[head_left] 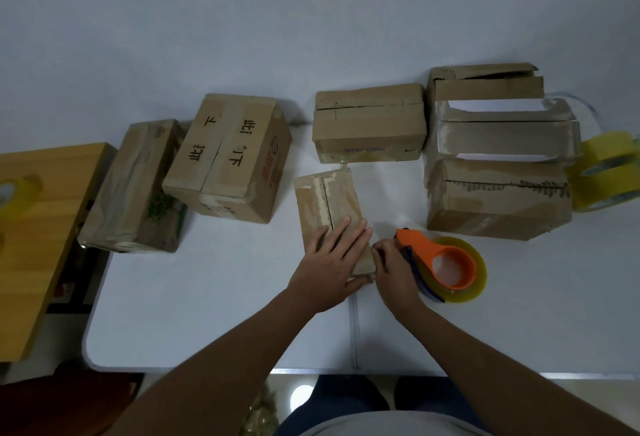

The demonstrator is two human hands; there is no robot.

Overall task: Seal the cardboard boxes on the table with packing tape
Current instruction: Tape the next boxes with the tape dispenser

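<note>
Left hand presses flat on the small box — right hand grips the orange tape dispenser beside it.

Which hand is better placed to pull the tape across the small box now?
Probably the right hand: it already grips the orange tape dispenser beside the small box. The left hand lies flat on that box, holding it steady.

A single wide-angle camera sat on the person's head and looked forward and steeply down onto the white rectangular tabletop from close above. Both forearms entered from 6 o'clock, the near table edge ran low across the view, and the plain white wall filled the 12 o'clock half. Straight edges bowed toward the corners. No second view existed to overlap.
</note>
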